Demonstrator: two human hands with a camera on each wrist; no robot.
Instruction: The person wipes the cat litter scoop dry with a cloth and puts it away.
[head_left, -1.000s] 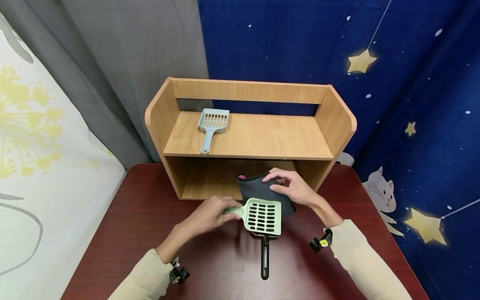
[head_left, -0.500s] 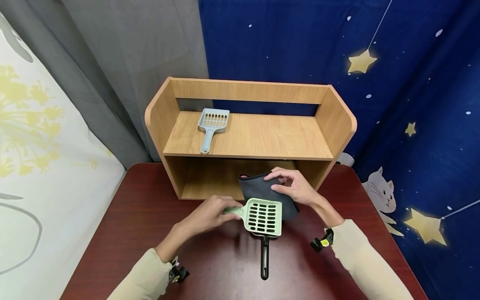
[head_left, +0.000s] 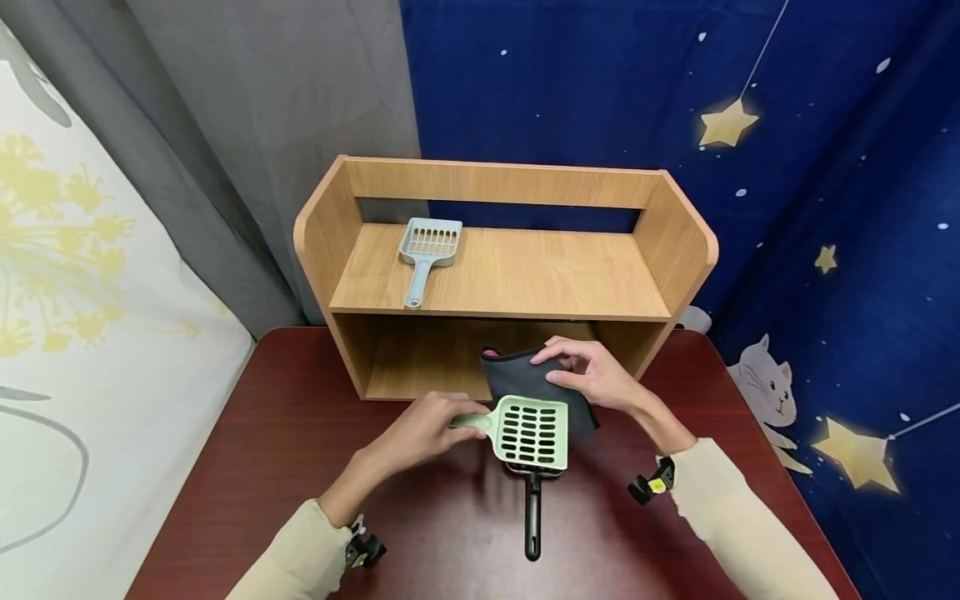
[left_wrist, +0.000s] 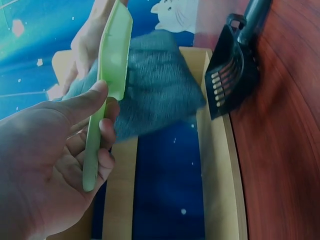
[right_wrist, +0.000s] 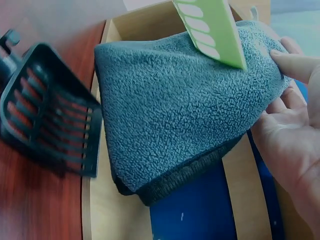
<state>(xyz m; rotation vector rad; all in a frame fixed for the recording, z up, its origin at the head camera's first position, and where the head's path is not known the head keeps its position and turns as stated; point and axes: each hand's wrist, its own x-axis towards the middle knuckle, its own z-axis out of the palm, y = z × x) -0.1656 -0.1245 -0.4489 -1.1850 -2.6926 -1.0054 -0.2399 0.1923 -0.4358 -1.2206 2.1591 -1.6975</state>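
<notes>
My left hand (head_left: 429, 429) grips a light green slotted litter scoop (head_left: 542, 432) by its handle, with the head held out to the right. In the left wrist view, thumb and fingers wrap the green handle (left_wrist: 93, 150). My right hand (head_left: 592, 377) pinches a dark grey folded cloth (head_left: 516, 375) just behind the scoop. Seen in the right wrist view, the fluffy cloth (right_wrist: 170, 105) hangs from my fingers and the green scoop head (right_wrist: 215, 35) overlaps it. A black slotted scoop (right_wrist: 50, 115) lies on the table; in the head view, the green scoop hides most of its head.
A two-level wooden shelf (head_left: 510, 317) stands at the back of the dark red table (head_left: 300, 467). On its upper board, at the left, lies a grey-blue litter scoop (head_left: 429, 250). Curtains hang behind and to the sides.
The cloth in my right hand has shifted slightly to the right and its lower corner has swung a little. My left hand keeps its grip on the green scoop, almost still.
</notes>
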